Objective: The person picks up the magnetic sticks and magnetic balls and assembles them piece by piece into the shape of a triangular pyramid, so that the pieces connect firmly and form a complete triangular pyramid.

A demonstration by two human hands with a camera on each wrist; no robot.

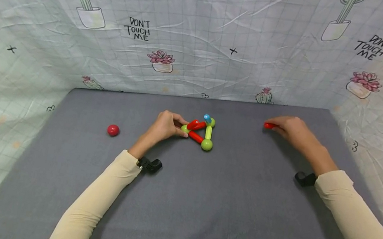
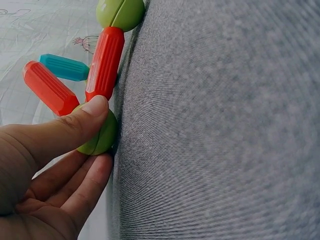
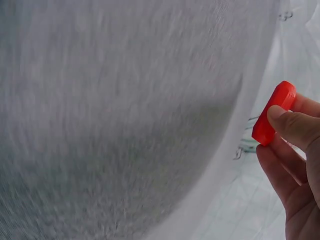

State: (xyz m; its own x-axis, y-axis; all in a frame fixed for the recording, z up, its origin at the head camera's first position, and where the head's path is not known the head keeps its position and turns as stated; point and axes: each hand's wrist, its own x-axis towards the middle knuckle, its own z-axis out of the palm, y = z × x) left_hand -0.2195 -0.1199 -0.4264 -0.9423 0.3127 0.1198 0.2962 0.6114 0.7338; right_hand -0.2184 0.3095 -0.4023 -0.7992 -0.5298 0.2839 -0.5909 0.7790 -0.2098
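Observation:
In the head view my left hand (image 1: 167, 127) pinches a green ball (image 2: 100, 135) between thumb and fingers. That ball is one corner of a triangle lying on the table, with two more green balls (image 1: 206, 145) at its other corners. Two red rods (image 1: 196, 137) and a green rod (image 1: 208, 132) join the balls. A red rod (image 2: 50, 87) slants up from the pinched ball, and a blue rod (image 2: 64, 67) rises from the far one. Off to the right, my right hand (image 1: 293, 130) holds a loose red rod (image 3: 274, 112) between thumb and fingers, above the table.
A dark red ball (image 1: 113, 130) lies on the grey table (image 1: 208, 205) to the left of my left hand. Behind and at the sides hangs a pale printed cloth (image 1: 204, 38). Each wrist wears a black camera strap (image 1: 149, 165).

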